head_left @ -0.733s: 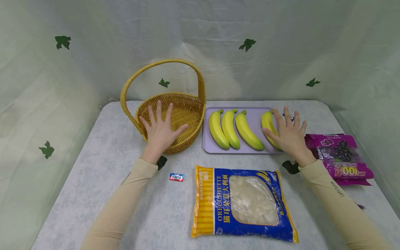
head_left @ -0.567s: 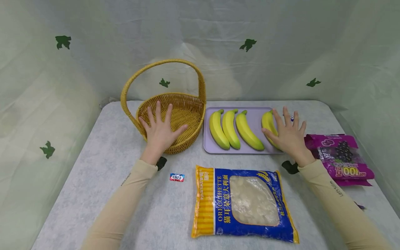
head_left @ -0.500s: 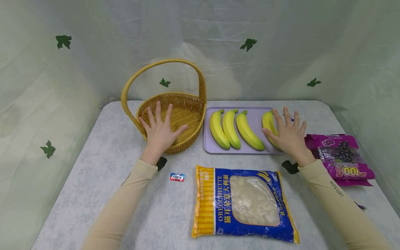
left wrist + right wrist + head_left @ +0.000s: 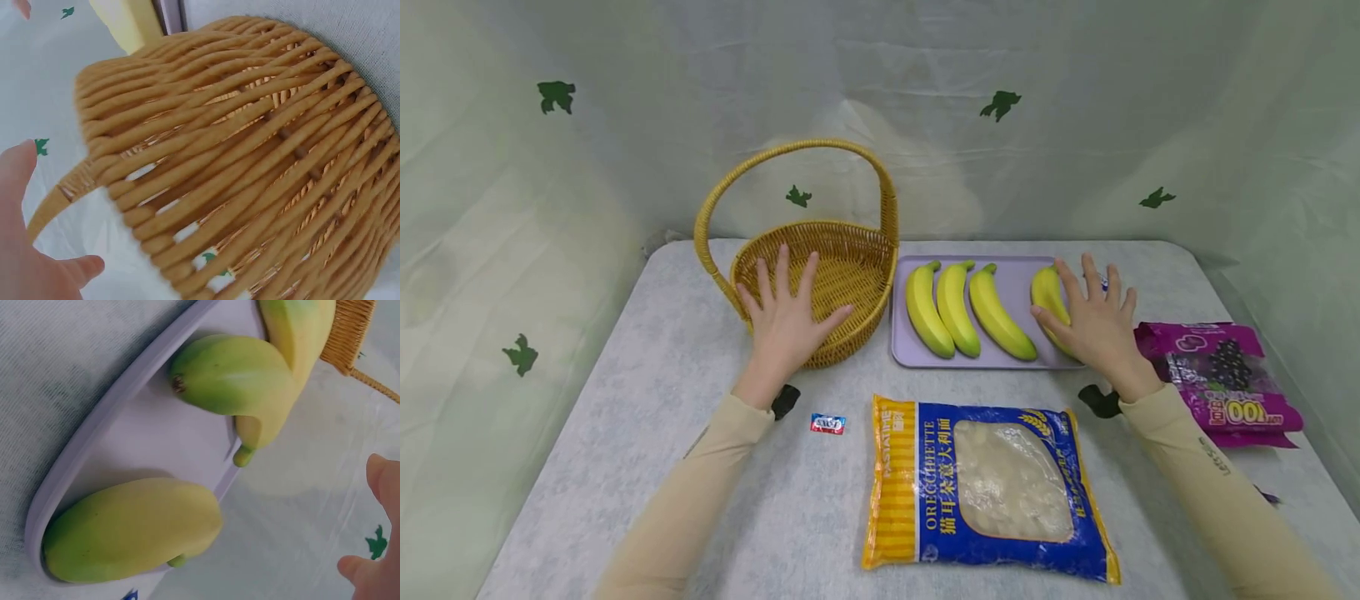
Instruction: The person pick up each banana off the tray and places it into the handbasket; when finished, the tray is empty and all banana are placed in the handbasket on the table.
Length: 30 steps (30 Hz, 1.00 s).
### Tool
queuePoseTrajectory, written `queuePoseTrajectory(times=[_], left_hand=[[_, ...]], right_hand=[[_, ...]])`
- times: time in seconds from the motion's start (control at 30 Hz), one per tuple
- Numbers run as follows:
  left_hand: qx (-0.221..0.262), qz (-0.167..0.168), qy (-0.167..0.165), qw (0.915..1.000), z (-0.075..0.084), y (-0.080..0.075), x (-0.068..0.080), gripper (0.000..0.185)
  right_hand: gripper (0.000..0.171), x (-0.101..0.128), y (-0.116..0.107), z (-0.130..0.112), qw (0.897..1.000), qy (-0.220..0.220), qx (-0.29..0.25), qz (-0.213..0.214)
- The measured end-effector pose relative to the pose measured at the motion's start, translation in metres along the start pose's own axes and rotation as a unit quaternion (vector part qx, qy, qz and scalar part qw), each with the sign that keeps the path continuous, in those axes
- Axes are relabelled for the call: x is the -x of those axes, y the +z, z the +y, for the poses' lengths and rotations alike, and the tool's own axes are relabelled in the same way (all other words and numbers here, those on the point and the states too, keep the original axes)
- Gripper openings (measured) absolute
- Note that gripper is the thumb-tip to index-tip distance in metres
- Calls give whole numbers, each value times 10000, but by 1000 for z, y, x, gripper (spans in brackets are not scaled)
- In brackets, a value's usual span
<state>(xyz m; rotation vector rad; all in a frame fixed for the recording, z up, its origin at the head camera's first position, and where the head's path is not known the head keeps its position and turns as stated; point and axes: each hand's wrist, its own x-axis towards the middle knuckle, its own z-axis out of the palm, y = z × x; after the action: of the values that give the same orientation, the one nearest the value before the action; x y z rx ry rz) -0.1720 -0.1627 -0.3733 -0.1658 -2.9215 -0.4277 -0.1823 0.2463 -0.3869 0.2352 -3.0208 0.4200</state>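
Observation:
My left hand [image 4: 786,329], fingers spread, hovers in front of a wicker basket [image 4: 850,333] with a tall arched handle. It grips nothing; in the left wrist view the thumb and a finger stand apart from the basket's woven side [image 4: 250,156]. Over the right end of a lilac tray [image 4: 1015,287] is my right hand [image 4: 1097,325], also spread and holding nothing. Several yellow bananas with green tips lie on the tray. The rightmost banana [image 4: 1047,292] is partly hidden by that hand; the right wrist view shows this banana [image 4: 131,531] apart from the fingers.
A blue and yellow bag of orecchiette pasta [image 4: 1000,483] lies at the front. Left of it is a small red and blue packet [image 4: 828,423]. A purple bag with a grape picture [image 4: 1225,383] lies by the right forearm. Pale curtains [image 4: 940,167] enclose the table.
The head view has shifted very slightly, so everything sits a few pixels further right. Both hands keep their spread pose, and the objects stay in place.

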Motion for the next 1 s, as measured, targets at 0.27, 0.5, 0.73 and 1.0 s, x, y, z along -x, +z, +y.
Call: queuePoseTrajectory(times=[0.27,0.5,0.73,1.0], left_hand=[[868,356,505,9943,-3,-21,21,85],[2260,1337,1268,9566,-21,-38,37,73],[3417,2746,1418,8876,-43,-50,43,55],[4343,2344,918,8649,-64,-55,43,57]], right_hand=[[79,-2,-3,-6,9936,-606,-843,435],[75,-7,-9,-11,9712,-954,-2173,217],[73,-16,-3,5,9393,-351,-3313,-824],[71,-23,6,26,9097,437,-3850,-1496]])
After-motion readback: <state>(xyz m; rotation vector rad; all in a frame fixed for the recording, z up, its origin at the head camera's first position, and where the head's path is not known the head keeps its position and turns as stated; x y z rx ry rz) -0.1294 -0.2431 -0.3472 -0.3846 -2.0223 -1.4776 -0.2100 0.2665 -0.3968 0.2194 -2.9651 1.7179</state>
